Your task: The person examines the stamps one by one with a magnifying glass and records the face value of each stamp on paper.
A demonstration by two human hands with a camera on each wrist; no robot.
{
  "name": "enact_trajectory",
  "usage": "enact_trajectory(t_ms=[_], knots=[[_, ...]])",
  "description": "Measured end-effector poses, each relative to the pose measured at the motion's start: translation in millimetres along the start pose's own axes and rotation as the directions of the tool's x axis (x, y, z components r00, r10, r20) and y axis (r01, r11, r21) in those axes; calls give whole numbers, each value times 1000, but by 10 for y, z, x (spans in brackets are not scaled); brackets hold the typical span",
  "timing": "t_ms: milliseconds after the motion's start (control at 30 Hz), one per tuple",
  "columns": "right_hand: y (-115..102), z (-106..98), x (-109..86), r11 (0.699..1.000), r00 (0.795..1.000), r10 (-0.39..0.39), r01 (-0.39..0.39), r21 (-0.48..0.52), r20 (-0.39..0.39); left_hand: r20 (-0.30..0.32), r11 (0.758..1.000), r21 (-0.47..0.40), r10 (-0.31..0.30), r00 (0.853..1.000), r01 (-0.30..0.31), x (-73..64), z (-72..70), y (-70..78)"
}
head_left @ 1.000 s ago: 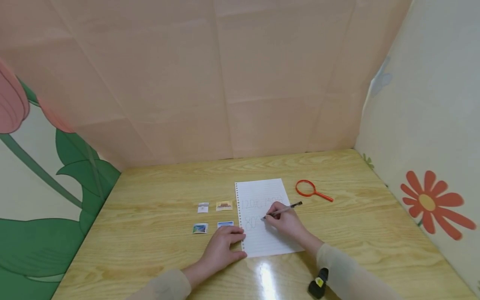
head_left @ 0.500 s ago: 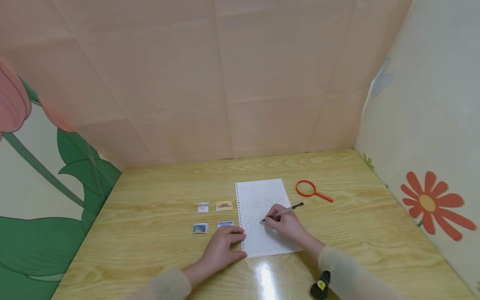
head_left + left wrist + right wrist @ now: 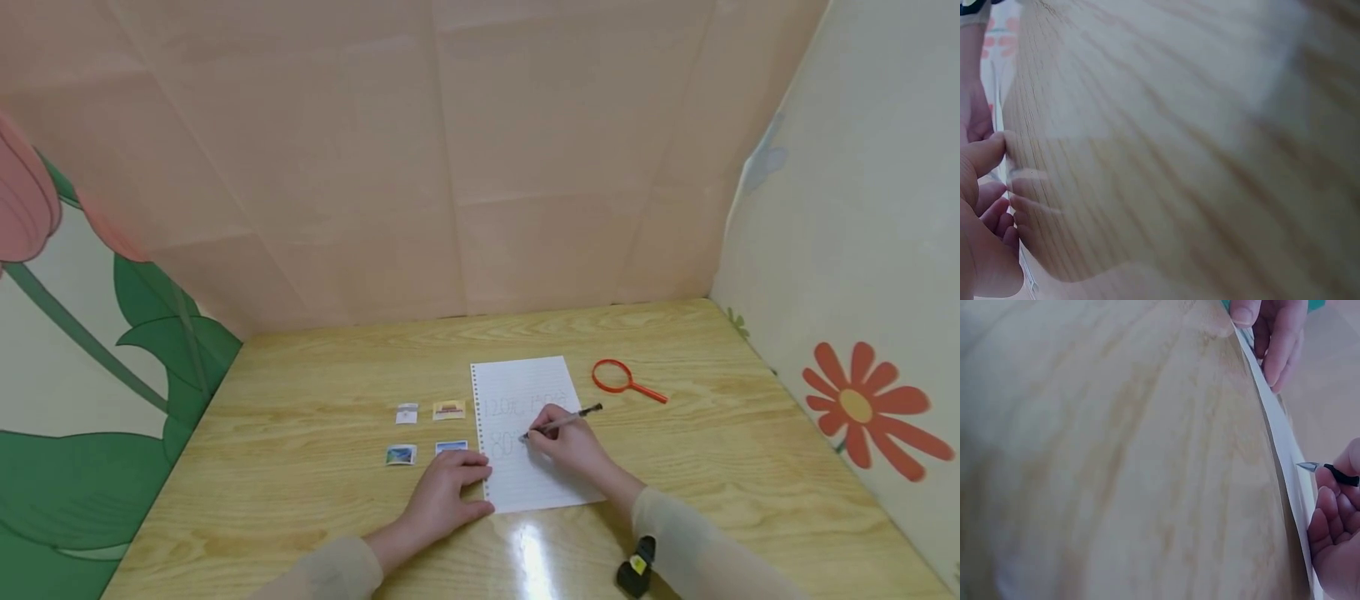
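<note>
A lined sheet of paper (image 3: 517,492) with punched holes along its left edge lies on the wooden table. Faint handwriting on it includes "120" and, lower down, "80". My right hand (image 3: 573,446) pinches a pen (image 3: 589,410) with a clear barrel and dark end. In the right wrist view the tip of the pen (image 3: 1310,466) is right at the paper's surface. My left hand (image 3: 446,492) rests at the sheet's left edge, fingers spread, fingertips over the margin. It partly covers a small blue picture stamp (image 3: 452,447).
Left of the sheet lie more stamps: a pale one (image 3: 407,413), a yellow one (image 3: 448,410) and a green-blue one (image 3: 401,455). A red magnifying glass (image 3: 628,386) lies to the right. A black device (image 3: 636,568) is at my right sleeve. Walls border the table's back and sides.
The pen and my right hand have shifted slightly beside the "80", down a little and back up. My left hand has stayed in place.
</note>
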State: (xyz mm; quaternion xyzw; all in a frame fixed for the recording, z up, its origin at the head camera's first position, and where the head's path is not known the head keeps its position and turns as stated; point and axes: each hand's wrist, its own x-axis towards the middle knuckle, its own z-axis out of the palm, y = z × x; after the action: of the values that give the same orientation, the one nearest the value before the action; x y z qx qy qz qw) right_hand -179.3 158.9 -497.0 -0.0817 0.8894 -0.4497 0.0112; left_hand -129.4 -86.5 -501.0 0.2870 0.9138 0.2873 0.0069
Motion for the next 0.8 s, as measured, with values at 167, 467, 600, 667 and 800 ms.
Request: enact_trajectory(t_ms=[167, 467, 600, 667, 800], knots=[[27, -1, -29, 998, 997, -66, 65, 17, 40, -2, 1000, -3, -4, 1000, 4, 0, 1, 0], [22, 16, -86, 978, 977, -209, 208, 33, 34, -5, 1000, 6, 1, 1000, -1, 2, 4, -5], [16, 10, -89, 975, 975, -219, 217, 45, 44, -3, 1000, 6, -1, 1000, 1, 4, 3, -6], [16, 5, -90, 977, 976, -209, 206, 62, 58, -3, 1000, 2, -5, 1000, 5, 4, 1, -4], [26, -13, -93, 982, 983, -159, 149, 112, 92, -6, 1000, 2, -3, 1000, 3, 2, -3, 5]])
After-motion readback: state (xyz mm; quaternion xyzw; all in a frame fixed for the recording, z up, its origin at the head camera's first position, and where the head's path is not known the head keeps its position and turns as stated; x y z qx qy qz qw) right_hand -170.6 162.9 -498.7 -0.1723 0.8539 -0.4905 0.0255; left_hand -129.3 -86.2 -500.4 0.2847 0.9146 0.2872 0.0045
